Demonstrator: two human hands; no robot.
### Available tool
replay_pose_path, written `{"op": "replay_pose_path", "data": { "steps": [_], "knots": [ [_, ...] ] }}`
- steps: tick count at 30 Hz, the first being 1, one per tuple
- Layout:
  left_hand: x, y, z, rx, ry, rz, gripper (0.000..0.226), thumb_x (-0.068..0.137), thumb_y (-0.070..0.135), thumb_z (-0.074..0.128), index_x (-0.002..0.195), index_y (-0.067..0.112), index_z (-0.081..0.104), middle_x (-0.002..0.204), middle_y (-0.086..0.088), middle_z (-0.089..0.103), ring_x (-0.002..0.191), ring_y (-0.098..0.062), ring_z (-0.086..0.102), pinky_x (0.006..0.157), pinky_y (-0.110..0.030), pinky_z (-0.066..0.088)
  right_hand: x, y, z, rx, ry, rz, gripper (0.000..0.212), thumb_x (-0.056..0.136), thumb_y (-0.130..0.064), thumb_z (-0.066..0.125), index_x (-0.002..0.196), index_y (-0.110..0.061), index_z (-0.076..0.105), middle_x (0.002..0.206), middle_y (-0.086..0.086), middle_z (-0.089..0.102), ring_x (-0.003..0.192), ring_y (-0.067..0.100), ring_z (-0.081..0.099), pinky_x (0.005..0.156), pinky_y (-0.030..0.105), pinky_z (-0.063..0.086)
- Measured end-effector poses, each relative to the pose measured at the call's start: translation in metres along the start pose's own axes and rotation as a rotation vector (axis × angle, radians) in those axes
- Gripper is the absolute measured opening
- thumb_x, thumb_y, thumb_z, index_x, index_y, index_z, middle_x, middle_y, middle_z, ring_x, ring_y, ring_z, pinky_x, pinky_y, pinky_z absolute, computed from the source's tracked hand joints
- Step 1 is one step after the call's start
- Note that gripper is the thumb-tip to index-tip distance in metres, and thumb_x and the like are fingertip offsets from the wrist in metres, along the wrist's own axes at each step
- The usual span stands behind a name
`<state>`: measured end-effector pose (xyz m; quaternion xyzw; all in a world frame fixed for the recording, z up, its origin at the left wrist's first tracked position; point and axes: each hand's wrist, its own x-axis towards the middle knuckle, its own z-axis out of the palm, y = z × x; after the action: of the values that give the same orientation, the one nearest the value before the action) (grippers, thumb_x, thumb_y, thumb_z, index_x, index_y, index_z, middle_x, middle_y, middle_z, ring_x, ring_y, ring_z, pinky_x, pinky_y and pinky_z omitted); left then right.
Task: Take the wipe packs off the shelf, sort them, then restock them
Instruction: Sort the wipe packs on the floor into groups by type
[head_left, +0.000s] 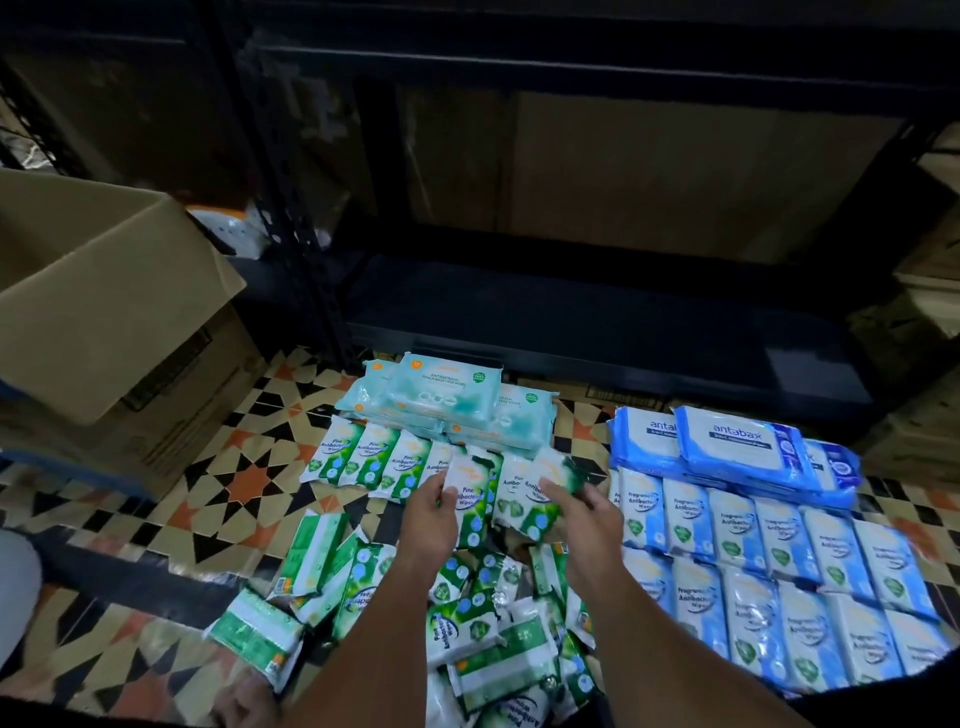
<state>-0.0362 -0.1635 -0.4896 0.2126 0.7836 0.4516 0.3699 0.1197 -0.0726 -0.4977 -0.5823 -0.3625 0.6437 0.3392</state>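
Sorting wipe packs on a patterned tile floor (249, 470), a person held one green pine antibacterial pack (470, 501) pinched in the left hand (430, 519), while the right hand (589, 519) curled its fingers round a second green pack (548, 493). Both packs hovered over the row of green packs (379, 460) laid just beyond the fingertips; a loose heap of green packs (467, 623) lay beneath the forearms. To the right of the grip, blue fragrance-free packs (769, 561) sat in ordered rows under stacked Antabax packs (737, 441); ahead lay teal packs (447, 397). The step appeared to be sorting, with the black shelf (597, 306) bare. The next move likely called for setting each pack upright into the row, where little room remained before the blue rows. A cardboard box (104, 322) stood well left.
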Motion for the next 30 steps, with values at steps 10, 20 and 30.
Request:
{"op": "replay_pose_path", "data": {
  "steps": [10,20,30],
  "knots": [
    [0.057,-0.005,0.022,0.155,0.042,0.008,0.045,0.107,0.02,0.047,0.148,0.0,0.044,0.15,-0.019,0.047,0.136,-0.035,0.046,0.113,-0.042,0.039,0.055,0.033,0.044,-0.272,0.156,-0.012,0.048,0.095,-0.028,0.07,0.134,-0.002,0.059,0.128,0.015,0.064,0.117,0.034,0.06,0.094,0.034,0.046],
    [0.086,-0.028,0.047,0.471,0.165,0.114,0.027,0.106,0.022,0.047,0.104,0.007,0.069,0.09,-0.015,0.062,0.087,-0.033,0.058,0.075,-0.038,0.048,0.081,0.049,0.063,-0.547,0.323,-0.097,0.041,0.096,-0.032,0.065,0.126,-0.003,0.066,0.115,0.017,0.07,0.108,0.034,0.064,0.087,0.034,0.049],
    [0.094,-0.032,0.048,0.511,0.103,0.156,0.044,0.108,0.032,0.04,0.144,0.01,0.051,0.134,-0.015,0.045,0.112,-0.029,0.053,0.089,-0.03,0.04,0.084,0.063,0.057,-0.601,0.334,-0.257,0.037,0.091,-0.038,0.072,0.105,-0.004,0.071,0.09,0.008,0.066,0.081,0.024,0.059,0.073,0.033,0.05]
  ]
}}
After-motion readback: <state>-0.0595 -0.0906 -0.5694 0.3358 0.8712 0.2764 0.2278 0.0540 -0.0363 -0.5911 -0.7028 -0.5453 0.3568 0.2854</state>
